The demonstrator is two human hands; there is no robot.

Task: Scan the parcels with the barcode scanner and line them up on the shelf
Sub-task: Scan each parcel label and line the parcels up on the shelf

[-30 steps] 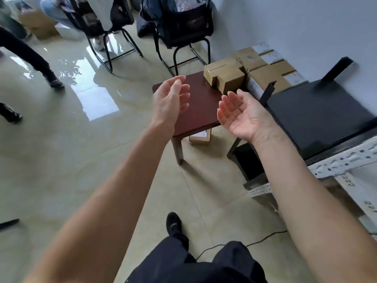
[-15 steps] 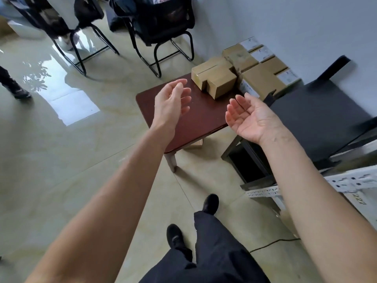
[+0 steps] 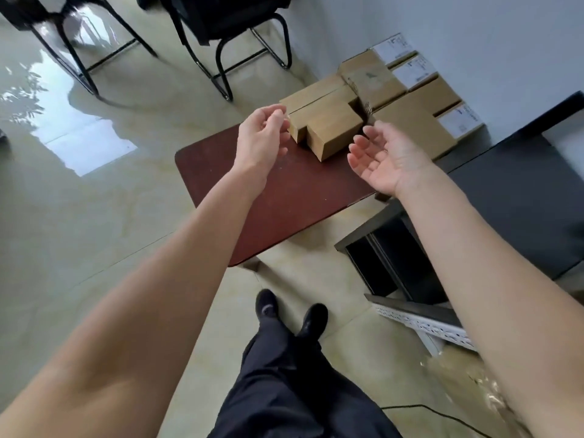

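I am holding my left hand (image 3: pixel 264 137) and right hand (image 3: pixel 384 156) out, fingers loosely spread and gripping nothing, over the brown table (image 3: pixel 284 197). Between them a cardboard parcel (image 3: pixel 335 134) is sitting, with more parcels (image 3: pixel 410 121) lying beyond my right hand.

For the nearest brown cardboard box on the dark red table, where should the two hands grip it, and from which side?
Probably grip the nearest brown cardboard box by its two opposite side faces, left hand from its left, right hand from its right. Both open hands already flank it, and its near end juts free on the dark red table.
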